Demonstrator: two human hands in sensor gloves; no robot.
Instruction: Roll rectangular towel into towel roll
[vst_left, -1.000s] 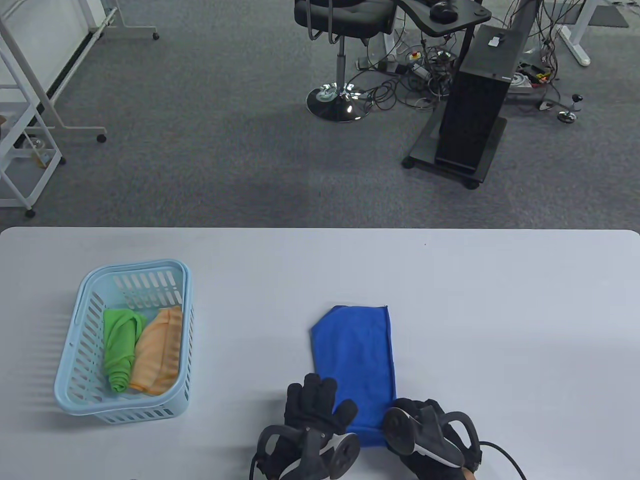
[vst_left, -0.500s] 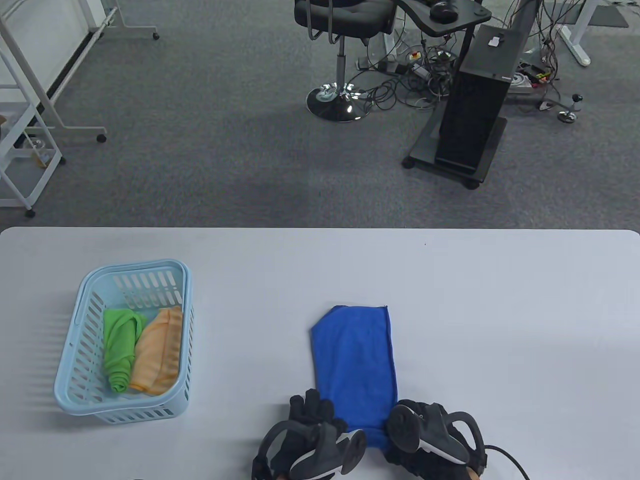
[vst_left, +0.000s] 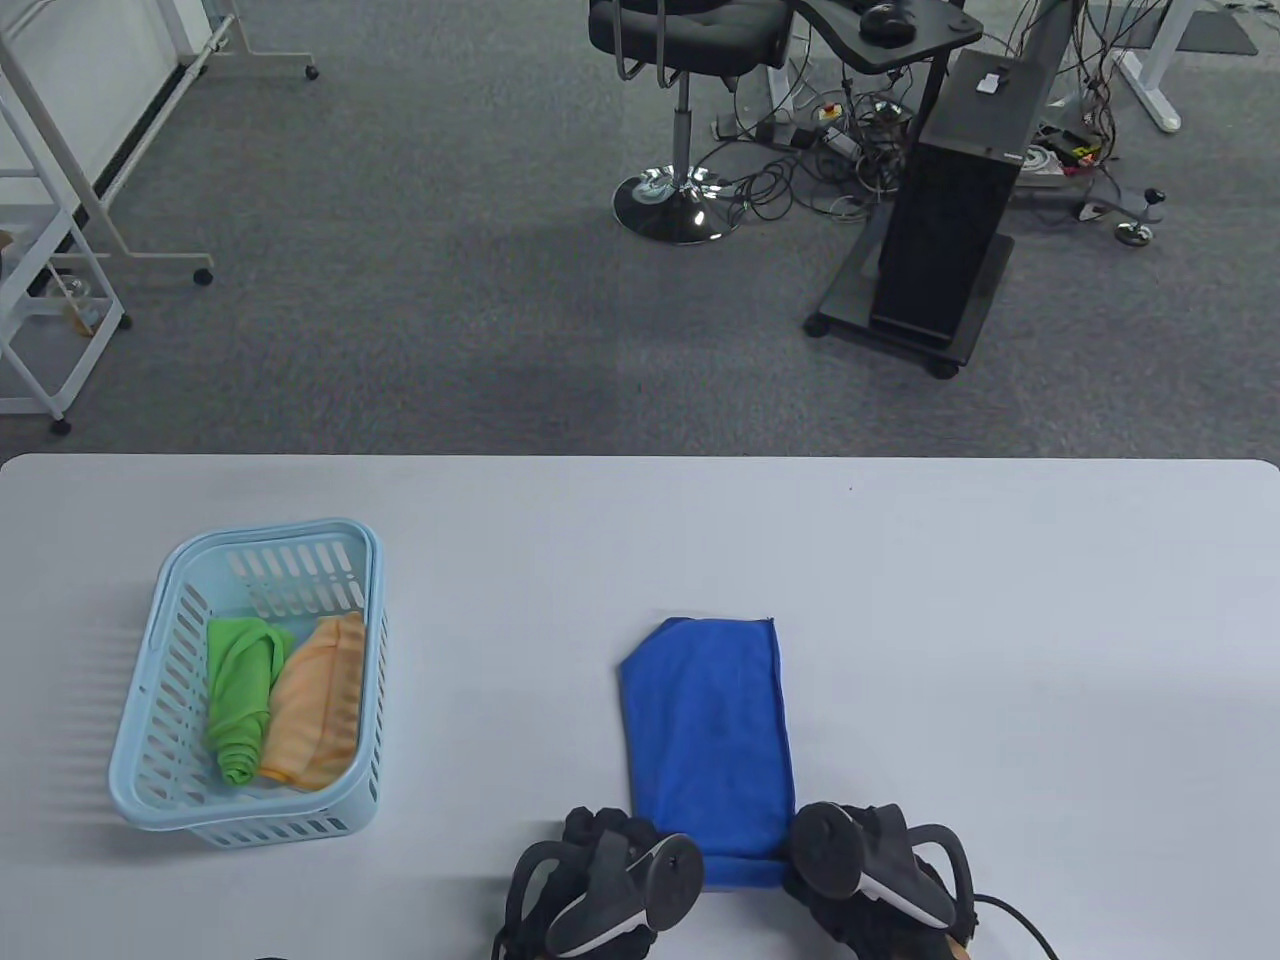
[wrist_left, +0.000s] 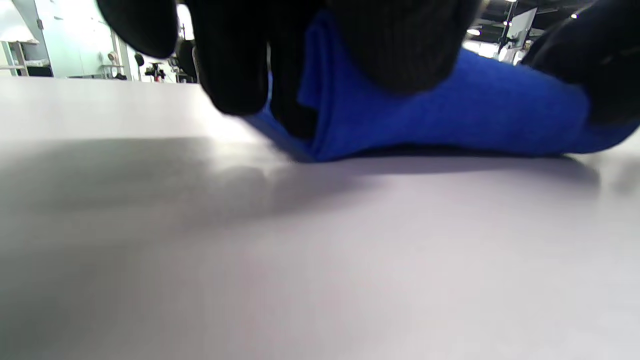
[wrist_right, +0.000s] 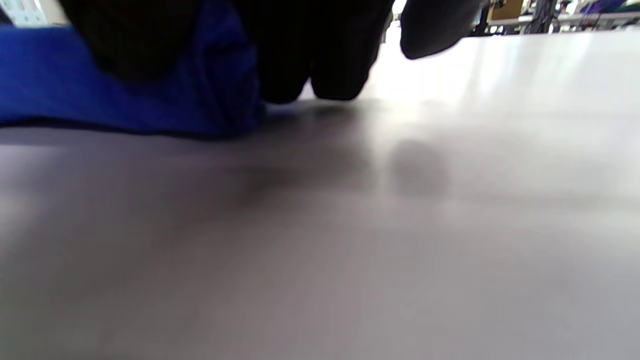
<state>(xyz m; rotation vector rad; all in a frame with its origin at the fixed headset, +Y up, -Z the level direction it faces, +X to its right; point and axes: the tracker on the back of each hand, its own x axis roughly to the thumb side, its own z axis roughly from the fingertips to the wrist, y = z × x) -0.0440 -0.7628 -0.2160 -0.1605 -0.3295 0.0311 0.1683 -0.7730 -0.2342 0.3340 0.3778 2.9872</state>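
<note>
I see a pale table (vst_left: 1000, 620) over grey carpet (vst_left: 400, 300). A basket (vst_left: 150, 640) sits left. Both my left hand (vst_left: 600, 880) and right hand (vst_left: 870, 880) pinch the blue towel (vst_left: 708, 730) by its near, folded-over edge.

1. The towel (vst_left: 708, 735) is a bright blue rectangular cloth with a soft, fine pile.
2. It lies flat on the table, in the lower centre of the table view, with its long side running from the bottom of the frame toward the top.
3. Its far edge is straight at the right corner and rounded at the left corner.
4. Its near end, at the bottom of the frame, is turned up and over into a low first fold or roll.
5. In the left wrist view the rolled end (wrist_left: 440, 117) appears as a thick blue ridge resting on the table, in the upper centre of the frame.
6. In the right wrist view the same ridge occupies the upper left.
</note>
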